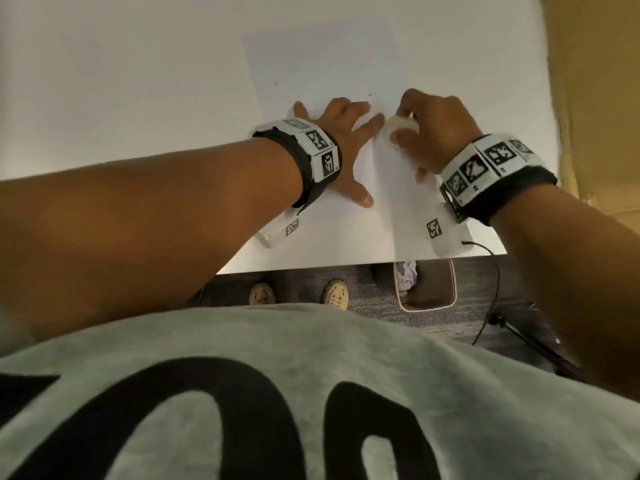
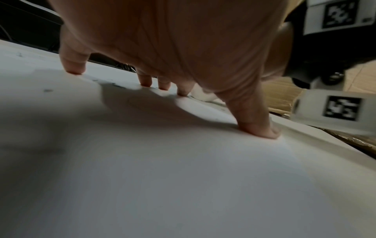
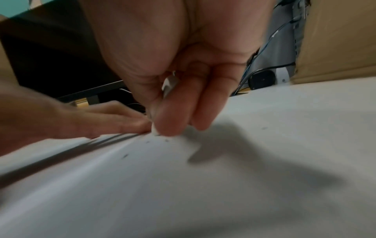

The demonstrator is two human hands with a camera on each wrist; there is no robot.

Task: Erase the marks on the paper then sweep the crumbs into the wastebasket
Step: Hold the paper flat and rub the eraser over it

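A: Step in hand?

B: Erasing, judged not yet done. The paper (image 1: 322, 74) is pinned on the table (image 1: 104, 81) by the left hand (image 1: 341, 147), fingers spread flat, nothing held. An eraser (image 1: 398, 128) is pinched in the curled fingers of the right hand (image 1: 438, 133) and pressed down on the sheet, close to the left fingertips.

A: Marks left?

B: A few small dark specks (image 3: 146, 142) are seen near the eraser tip; marks or crumbs cannot be told, blur is heavy.

A: Wastebasket?

B: The wastebasket (image 1: 427, 308) is seen on the floor under the near edge of the table, below the right wrist, with crumpled paper inside.

A: Next move?

B: Probably more rubbing while the sheet is held steady, then the crumbs are to be brushed toward the near edge above the basket. The sheet could be wrinkled if pressure is eased.
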